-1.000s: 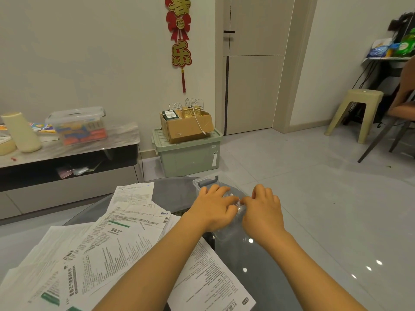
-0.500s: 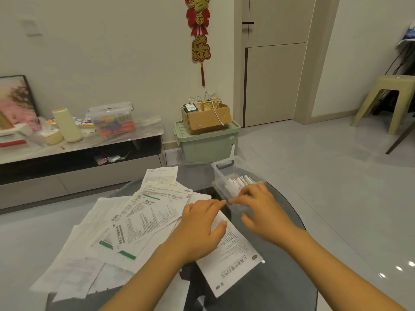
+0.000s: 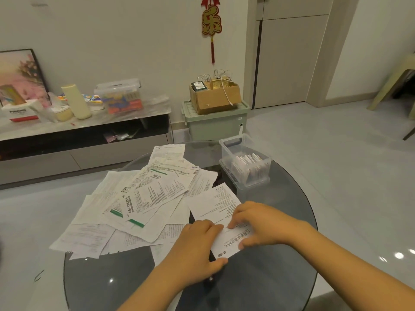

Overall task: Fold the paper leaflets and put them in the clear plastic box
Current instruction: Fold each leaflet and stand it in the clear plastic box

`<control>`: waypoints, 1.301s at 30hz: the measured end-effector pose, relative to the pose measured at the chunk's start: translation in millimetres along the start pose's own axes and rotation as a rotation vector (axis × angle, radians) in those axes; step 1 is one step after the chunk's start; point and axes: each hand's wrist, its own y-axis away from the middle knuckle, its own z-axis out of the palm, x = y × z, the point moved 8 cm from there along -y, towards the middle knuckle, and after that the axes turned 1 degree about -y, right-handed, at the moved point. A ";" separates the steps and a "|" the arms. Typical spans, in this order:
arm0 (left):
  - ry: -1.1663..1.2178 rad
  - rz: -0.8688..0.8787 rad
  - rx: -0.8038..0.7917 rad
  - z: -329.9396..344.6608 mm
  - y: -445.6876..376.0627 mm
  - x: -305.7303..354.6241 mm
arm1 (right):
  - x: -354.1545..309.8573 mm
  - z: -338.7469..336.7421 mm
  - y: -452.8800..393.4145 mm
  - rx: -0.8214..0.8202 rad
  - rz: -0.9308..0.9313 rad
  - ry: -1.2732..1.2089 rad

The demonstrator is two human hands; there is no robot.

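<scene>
Pale floor tiles and a plain wall frame my view, with a round dark glass counter [image 3: 280, 277] filling the foreground. On it, left of centre, I see a loose overlapping spread of unfolded paper leaflets [image 3: 143, 198], printed with small text and green bars. Toward the far right edge of the counter stands the clear plastic box [image 3: 226, 151], open at the top, with a row of folded leaflets [image 3: 247, 162] standing on edge inside it.

Nearest me lies a single leaflet [image 3: 215, 205], apart from the box and just touching the edge of the spread. Both hands are on its near end. My left hand [image 3: 197, 245] lies over the lower left corner, thumb tucked at the paper's near edge, fingers curled onto the sheet. My right hand [image 3: 262, 223] pinches the near portion, fingertips pressing on top and thumb against the printed title strip, which looks lifted from the glass.

Beyond the counter, a low TV cabinet [image 3: 89, 131] along the wall carries a framed picture [image 3: 20, 75], a cream bottle [image 3: 76, 102] and a lidded storage container [image 3: 120, 95]. A cardboard box [image 3: 215, 97] with cables sits on a green storage bin [image 3: 215, 124], below a red hanging ornament [image 3: 211, 21].
</scene>
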 end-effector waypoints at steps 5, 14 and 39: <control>-0.040 0.016 0.082 -1.5 -8.8 -1.4 | -1.7 -1.7 -1.5 -0.012 0.002 0.035; 0.034 -0.011 0.187 -2.6 -13.2 -8.6 | -4.9 -2.0 -0.3 0.039 -0.034 0.068; 0.425 -0.297 0.214 -8.8 -11.2 -41.7 | 22.9 5.1 -13.2 0.103 0.283 -0.302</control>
